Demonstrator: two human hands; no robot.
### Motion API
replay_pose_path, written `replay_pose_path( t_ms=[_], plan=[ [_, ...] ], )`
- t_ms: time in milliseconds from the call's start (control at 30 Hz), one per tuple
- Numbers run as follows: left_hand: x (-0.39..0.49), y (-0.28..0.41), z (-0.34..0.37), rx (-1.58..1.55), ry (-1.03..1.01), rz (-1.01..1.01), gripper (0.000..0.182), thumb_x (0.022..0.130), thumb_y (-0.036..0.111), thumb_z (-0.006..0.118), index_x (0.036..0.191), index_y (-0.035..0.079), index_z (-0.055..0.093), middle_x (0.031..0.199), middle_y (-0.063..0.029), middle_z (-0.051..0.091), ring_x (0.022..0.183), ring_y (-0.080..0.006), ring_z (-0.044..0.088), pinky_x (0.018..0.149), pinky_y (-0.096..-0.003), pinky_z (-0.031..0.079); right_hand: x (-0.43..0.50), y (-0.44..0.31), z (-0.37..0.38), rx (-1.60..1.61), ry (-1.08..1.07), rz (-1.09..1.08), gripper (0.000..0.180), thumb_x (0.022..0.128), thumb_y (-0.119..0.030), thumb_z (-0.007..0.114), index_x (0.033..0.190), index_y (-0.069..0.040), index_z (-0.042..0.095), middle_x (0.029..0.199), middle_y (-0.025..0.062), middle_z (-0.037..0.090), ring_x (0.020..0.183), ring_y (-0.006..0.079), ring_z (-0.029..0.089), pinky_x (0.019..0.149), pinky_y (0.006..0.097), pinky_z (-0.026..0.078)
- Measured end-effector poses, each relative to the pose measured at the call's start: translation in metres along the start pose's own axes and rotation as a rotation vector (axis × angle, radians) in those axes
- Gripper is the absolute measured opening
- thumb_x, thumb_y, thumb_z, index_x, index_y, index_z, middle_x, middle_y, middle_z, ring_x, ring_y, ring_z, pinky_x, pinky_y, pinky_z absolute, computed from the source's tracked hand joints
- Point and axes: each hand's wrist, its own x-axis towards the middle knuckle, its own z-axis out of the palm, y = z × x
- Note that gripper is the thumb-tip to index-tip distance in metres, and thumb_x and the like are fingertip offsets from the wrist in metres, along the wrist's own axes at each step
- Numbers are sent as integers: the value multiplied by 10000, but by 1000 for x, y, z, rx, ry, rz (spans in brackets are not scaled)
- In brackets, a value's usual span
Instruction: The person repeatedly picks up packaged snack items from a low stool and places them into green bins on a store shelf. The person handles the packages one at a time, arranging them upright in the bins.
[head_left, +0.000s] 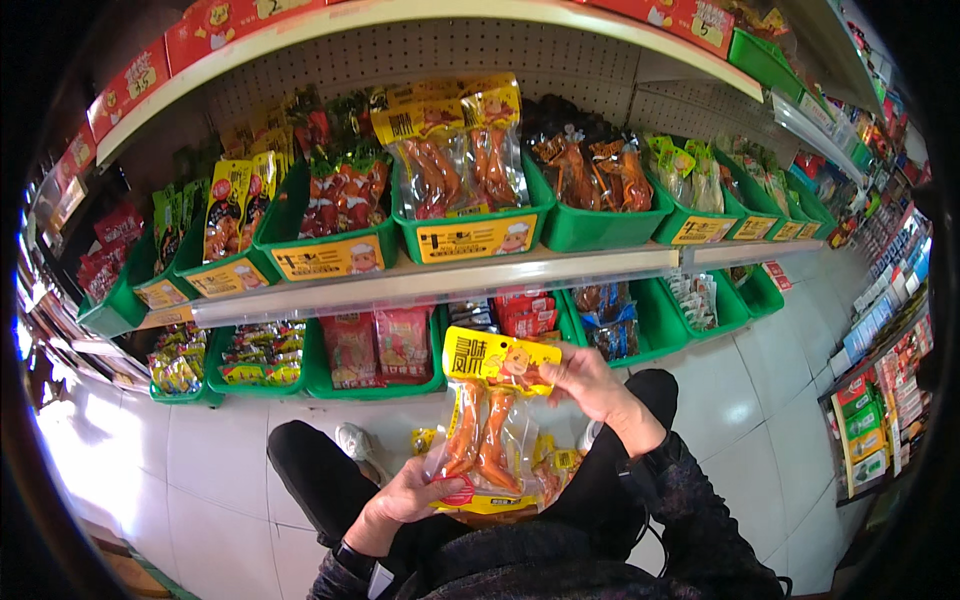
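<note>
Between my two hands, above my lap, is a clear vacuum pack of brown cooked poultry feet (492, 435) with a yellow printed header. My left hand (409, 489) grips its lower left corner, thumb on top. At the upper right, my right hand (596, 381) pinches the yellow header. More yellow-topped snack packs (556, 469) lie partly hidden beneath it, near my lap. Ahead on the shelf, a green plastic bin (472, 234) holds similar large packs (459, 161) standing upright.
Several green bins of packaged snacks line the middle shelf (450, 279). A lower row includes a bin of pink packets (375, 349). Red boxes (240, 26) sit on the shelf above. Right of the tiled floor (720, 435) stands another goods display (874, 427). My knees flank the pack.
</note>
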Motion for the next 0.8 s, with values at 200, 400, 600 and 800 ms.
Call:
replay_pose_path(
  t_ms=[200, 400, 600, 800],
  plan=[
    [7, 10, 8, 357, -61, 96, 467, 847, 96, 546, 1246, -39, 343, 1160, -59, 480, 1072, -118, 414, 937, -267, 323, -9, -21, 21, -60, -109, 124, 356, 817, -240, 603, 1114, -67, 514, 992, 13, 577, 713, 77, 564, 444, 184, 442],
    [11, 34, -1, 288, -330, 174, 590, 851, 172, 541, 1316, -17, 232, 1296, -160, 367, 1150, -246, 410, 955, -337, 333, 8, -94, 5, -106, -68, -8, 321, 850, -278, 547, 1108, -90, 517, 893, -10, 556, 573, 53, 523, 386, 173, 387],
    [30, 50, -43, 154, -356, 154, 655, 861, 287, 506, 1345, 6, 165, 1234, -283, 391, 1108, -390, 447, 916, -465, 381, 84, -182, -27, 78, 53, -157, 339, 842, -344, 541, 1126, -160, 520, 931, 27, 591, 746, 139, 618, 396, 144, 316],
    [43, 36, -87, -33, -163, 210, 594, 870, 299, 490, 1320, -1, 244, 1188, -250, 450, 1094, -340, 472, 908, -450, 393, 172, -214, -34, 184, 171, -152, 288, 839, -310, 558, 1099, -194, 516, 944, 104, 587, 626, 117, 549, 428, 141, 338]
  ],
)
